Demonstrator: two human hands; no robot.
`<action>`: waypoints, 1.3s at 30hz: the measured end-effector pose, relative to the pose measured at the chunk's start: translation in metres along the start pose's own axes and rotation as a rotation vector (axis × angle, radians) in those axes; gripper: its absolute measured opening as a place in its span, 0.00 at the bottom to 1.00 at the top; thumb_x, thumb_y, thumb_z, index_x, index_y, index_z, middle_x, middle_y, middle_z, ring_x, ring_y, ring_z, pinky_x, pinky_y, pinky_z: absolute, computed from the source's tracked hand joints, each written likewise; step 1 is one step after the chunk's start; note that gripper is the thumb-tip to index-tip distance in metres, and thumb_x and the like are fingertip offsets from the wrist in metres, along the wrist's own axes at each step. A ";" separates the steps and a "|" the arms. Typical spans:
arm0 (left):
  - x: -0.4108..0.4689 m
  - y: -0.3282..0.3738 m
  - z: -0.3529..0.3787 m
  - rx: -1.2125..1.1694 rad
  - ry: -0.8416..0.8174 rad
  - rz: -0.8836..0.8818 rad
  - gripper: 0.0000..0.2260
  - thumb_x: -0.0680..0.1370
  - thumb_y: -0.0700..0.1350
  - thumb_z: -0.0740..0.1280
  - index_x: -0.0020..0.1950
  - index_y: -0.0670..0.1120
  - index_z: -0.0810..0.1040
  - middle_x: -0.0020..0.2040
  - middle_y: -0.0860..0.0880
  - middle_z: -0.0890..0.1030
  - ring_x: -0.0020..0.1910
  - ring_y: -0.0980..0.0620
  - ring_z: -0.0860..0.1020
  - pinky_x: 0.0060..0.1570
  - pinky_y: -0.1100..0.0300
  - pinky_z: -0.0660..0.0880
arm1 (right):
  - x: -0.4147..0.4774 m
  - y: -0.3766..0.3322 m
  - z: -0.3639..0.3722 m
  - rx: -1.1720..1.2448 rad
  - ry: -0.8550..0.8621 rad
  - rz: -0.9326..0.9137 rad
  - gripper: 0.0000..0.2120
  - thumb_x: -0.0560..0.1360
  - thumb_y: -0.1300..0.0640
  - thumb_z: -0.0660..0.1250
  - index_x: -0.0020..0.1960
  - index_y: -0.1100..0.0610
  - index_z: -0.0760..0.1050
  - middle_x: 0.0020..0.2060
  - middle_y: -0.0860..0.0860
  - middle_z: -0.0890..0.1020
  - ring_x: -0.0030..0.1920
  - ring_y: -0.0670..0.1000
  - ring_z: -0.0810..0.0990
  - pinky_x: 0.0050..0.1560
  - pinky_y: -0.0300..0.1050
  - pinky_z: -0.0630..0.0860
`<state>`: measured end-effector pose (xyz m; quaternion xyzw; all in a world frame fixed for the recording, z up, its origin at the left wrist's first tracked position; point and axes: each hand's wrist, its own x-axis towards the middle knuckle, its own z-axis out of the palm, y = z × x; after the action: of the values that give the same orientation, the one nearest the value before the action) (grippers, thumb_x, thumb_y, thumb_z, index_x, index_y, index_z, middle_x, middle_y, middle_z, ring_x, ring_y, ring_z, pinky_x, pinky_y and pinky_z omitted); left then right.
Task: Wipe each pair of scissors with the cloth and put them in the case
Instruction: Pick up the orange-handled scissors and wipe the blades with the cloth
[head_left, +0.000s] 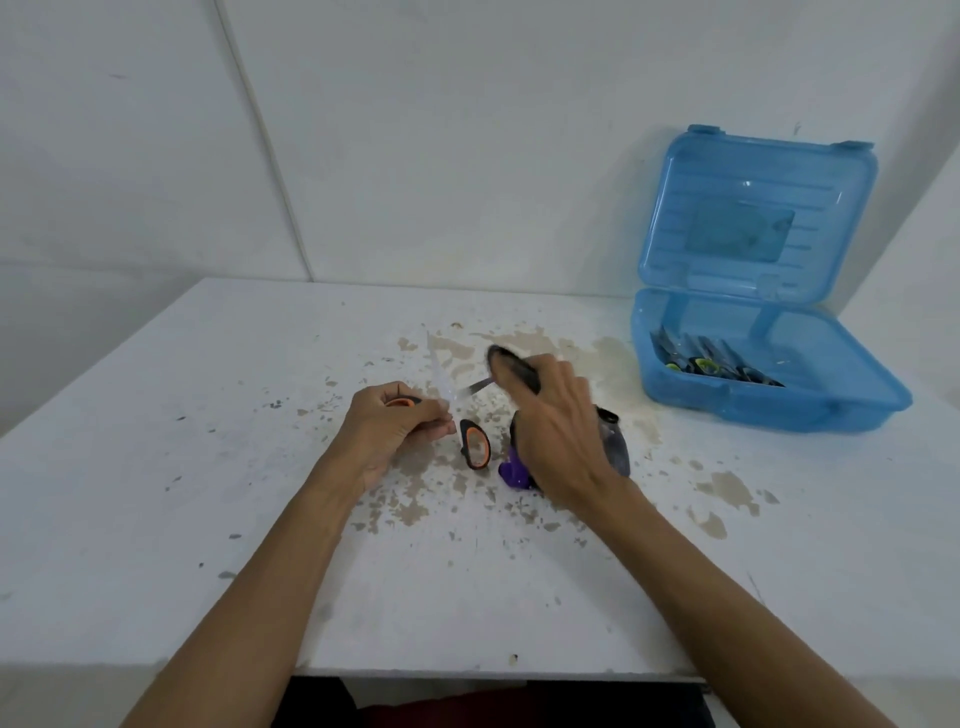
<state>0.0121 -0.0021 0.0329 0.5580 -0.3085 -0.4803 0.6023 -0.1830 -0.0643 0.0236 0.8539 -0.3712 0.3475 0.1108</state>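
Observation:
My left hand (397, 426) grips one black-and-orange handle of a pair of scissors (475, 443), held spread open over the middle of the table. One blade points up and left, the other runs to the right. My right hand (558, 431) holds a dark grey cloth (511, 368) wrapped round that right blade. More dark cloth and a purple-handled pair of scissors (511, 474) lie under my right hand. The blue plastic case (769, 395) stands open at the right, with several scissors (711, 358) lying inside its left part.
The white table (208, 493) has chipped paint around the middle. The case's lid (758, 213) leans upright against the white wall behind. The table's front edge runs just below my forearms.

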 end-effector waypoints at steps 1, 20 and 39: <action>-0.001 -0.001 0.002 0.003 -0.006 0.009 0.06 0.72 0.34 0.77 0.43 0.35 0.81 0.42 0.34 0.85 0.40 0.43 0.87 0.37 0.61 0.83 | -0.003 -0.008 0.003 -0.013 -0.042 -0.058 0.33 0.72 0.69 0.66 0.75 0.55 0.68 0.52 0.56 0.74 0.48 0.54 0.69 0.45 0.49 0.69; 0.002 0.011 0.021 -0.296 -0.121 -0.020 0.07 0.78 0.40 0.72 0.49 0.35 0.81 0.45 0.38 0.85 0.45 0.45 0.87 0.46 0.60 0.84 | 0.006 0.030 -0.009 0.701 0.042 0.622 0.11 0.78 0.44 0.68 0.46 0.51 0.78 0.49 0.43 0.80 0.50 0.42 0.78 0.52 0.39 0.76; -0.006 0.013 0.123 -0.097 0.076 0.290 0.11 0.83 0.48 0.66 0.44 0.43 0.74 0.42 0.43 0.78 0.40 0.45 0.78 0.41 0.47 0.79 | 0.034 0.027 -0.057 1.035 -0.011 0.633 0.06 0.77 0.57 0.72 0.46 0.59 0.86 0.36 0.51 0.87 0.37 0.46 0.85 0.39 0.34 0.78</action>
<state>-0.0989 -0.0441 0.0690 0.4957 -0.3394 -0.3812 0.7028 -0.2148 -0.0767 0.0865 0.6470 -0.3903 0.4945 -0.4295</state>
